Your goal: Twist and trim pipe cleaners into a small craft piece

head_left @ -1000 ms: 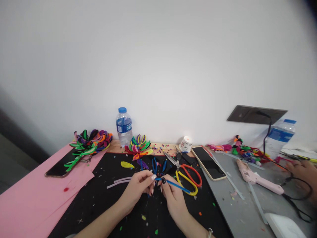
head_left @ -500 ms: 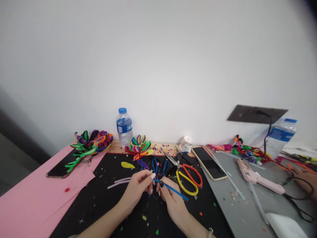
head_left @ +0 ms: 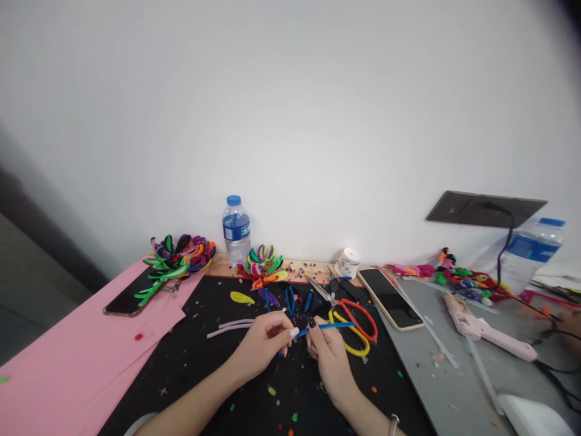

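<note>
Between my two hands is a blue pipe cleaner, its free end pointing right past the scissors. My left hand pinches one end between thumb and fingers. With thumb and forefinger closed, my right hand grips it a little further along. Just beyond my fingers, bent blue loops lie on the black mat. Lilac pipe cleaners rest left of my left hand, with a yellow loop behind them. Scissors with one red and one yellow handle lie partly open behind my right hand.
Left are pink paper, a phone and a colourful pipe-cleaner bundle. A water bottle and paper cup stand by the wall. Right are another phone, a pink glue gun with cord, and another person's hand.
The blue pipe cleaner has turned from slanting down-right to nearly level, rising slightly rightward. My hands have moved slightly apart. The whole view has shifted a little.
</note>
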Motion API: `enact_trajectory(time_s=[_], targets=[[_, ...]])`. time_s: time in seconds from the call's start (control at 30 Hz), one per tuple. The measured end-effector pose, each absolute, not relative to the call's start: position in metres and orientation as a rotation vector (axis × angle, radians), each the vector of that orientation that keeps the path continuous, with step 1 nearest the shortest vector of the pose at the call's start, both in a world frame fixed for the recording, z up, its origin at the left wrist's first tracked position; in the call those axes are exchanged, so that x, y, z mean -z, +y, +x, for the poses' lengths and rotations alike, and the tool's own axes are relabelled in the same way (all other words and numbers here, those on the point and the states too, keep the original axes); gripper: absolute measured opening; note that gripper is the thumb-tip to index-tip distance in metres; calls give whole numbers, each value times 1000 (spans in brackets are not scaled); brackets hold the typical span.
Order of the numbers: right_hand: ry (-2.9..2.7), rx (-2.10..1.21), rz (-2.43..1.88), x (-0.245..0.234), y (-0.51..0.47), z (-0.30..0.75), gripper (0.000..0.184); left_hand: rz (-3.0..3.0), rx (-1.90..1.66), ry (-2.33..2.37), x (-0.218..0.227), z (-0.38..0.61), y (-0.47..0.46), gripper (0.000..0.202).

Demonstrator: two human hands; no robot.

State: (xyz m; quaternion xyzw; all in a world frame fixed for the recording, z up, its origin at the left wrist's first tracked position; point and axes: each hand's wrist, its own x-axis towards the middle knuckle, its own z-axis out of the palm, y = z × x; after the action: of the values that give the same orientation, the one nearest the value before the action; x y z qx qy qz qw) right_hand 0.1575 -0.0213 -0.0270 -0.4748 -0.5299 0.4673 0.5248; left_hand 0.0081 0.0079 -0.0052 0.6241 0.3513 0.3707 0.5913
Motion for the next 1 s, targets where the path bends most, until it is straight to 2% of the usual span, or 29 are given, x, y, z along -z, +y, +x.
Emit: enact_trajectory(time_s=[0.4,1.0], targets=[[-1425,-1176,-1078,24,-20,159,40,1839,-529,715,-13,2,5,23],[-1613,-1070,-1091,14,-22,156,40,1830,-401,652,-17,-3,4,26]])
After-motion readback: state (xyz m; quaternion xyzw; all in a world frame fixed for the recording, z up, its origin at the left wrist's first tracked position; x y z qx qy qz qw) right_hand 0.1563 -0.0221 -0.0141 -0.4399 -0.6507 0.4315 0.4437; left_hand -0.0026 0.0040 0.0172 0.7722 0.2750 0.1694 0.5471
